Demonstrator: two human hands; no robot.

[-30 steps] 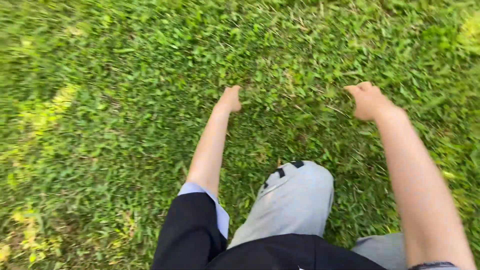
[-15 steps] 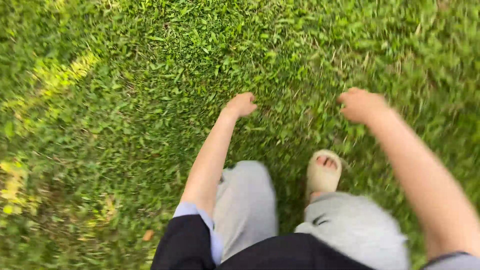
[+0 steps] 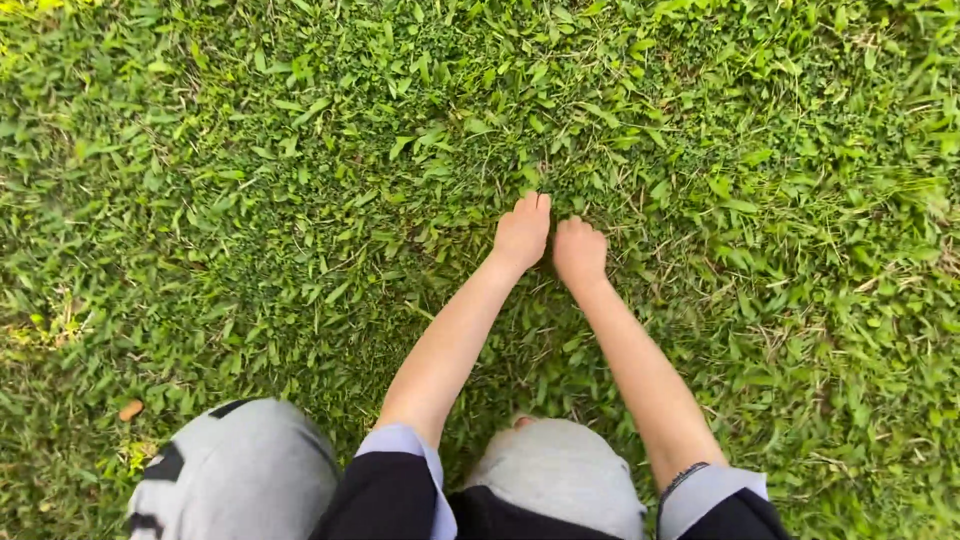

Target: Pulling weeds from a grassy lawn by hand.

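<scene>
Down low, both arms reach forward over the grass (image 3: 250,200), and the two hands nearly meet at the middle of the view. On the left hand (image 3: 522,235) the fingers are held straight and pressed together, tips pointing away and resting on the blades. On the right hand (image 3: 580,250) the fingers are curled under into a loose fist; whether they pinch any grass cannot be told. Grey trouser knees (image 3: 240,465) show below, and a small brown leaf (image 3: 130,409) lies at left.

No packages, labels, signs or screens show here — only grass (image 3: 300,200) — nothing of that kind.
</scene>
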